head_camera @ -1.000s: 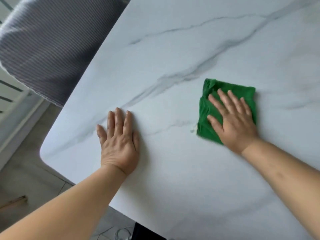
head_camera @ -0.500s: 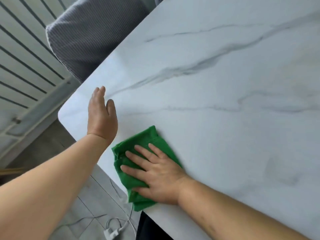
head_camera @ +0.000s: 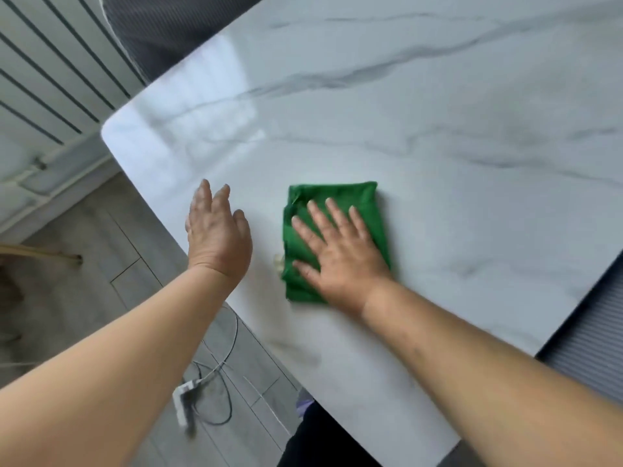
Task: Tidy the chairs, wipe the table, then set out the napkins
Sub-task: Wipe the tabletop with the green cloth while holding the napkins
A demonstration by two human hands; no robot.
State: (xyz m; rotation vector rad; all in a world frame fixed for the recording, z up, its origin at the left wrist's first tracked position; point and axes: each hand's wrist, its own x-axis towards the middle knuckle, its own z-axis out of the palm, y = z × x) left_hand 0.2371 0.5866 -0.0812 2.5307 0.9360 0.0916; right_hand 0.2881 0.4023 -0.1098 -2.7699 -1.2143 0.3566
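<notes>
A folded green cloth point(head_camera: 354, 200) lies on the white marble table point(head_camera: 421, 136) near its left edge. My right hand point(head_camera: 337, 251) presses flat on the cloth with fingers spread. My left hand point(head_camera: 215, 234) is at the table's left edge beside the cloth, fingers straight and holding nothing. A grey ribbed chair point(head_camera: 161, 32) stands at the table's far left corner, and another grey ribbed chair point(head_camera: 593, 342) sits at the right edge.
A white power strip point(head_camera: 185, 399) with cables lies on the grey floor under the table edge. A white slatted wall panel point(head_camera: 50, 69) is at the left. A wooden piece point(head_camera: 37, 252) shows at the far left.
The cloth and my right hand slid from the table's near edge back inward onto the surface. My left hand stayed by the edge, now left of the cloth.
</notes>
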